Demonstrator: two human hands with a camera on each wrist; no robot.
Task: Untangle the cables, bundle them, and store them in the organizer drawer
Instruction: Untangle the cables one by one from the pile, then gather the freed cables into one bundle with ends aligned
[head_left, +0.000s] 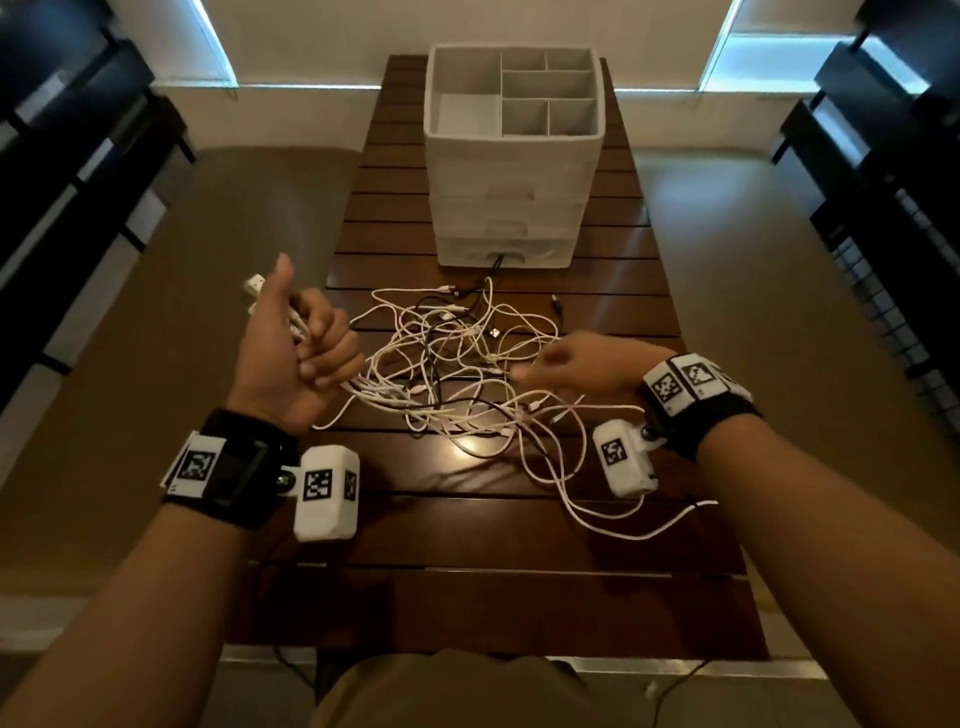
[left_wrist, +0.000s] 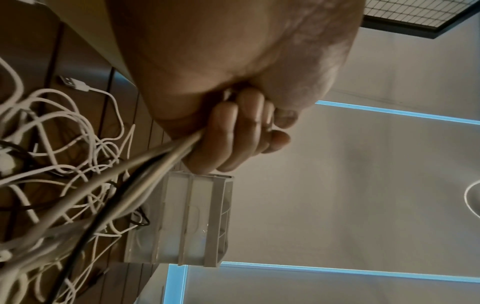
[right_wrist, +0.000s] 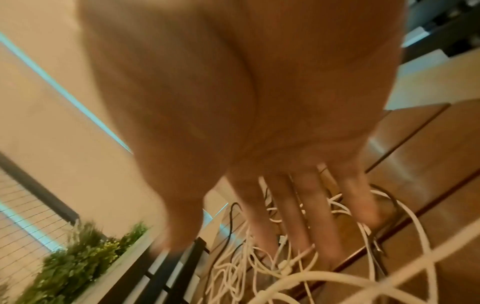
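Observation:
A tangle of white and black cables (head_left: 457, 364) lies spread on the dark wooden table (head_left: 493, 545), in front of the white organizer (head_left: 511, 156). My left hand (head_left: 306, 348) is raised at the table's left side, thumb up, its fingers curled round a bunch of white cables (left_wrist: 155, 156) that run down into the tangle. White plug ends (head_left: 255, 289) stick out above the fist. My right hand (head_left: 566, 366) hovers over the right part of the tangle, blurred, with its fingers (right_wrist: 303, 216) stretched out straight and nothing in them.
The organizer has an open top tray with several compartments (head_left: 545, 93) and stacked drawers below; a black cable (head_left: 496, 262) comes out of the bottom drawer. A loose white cable loop (head_left: 623, 519) trails toward the table's near right. Dark shelving (head_left: 883, 156) stands on both sides.

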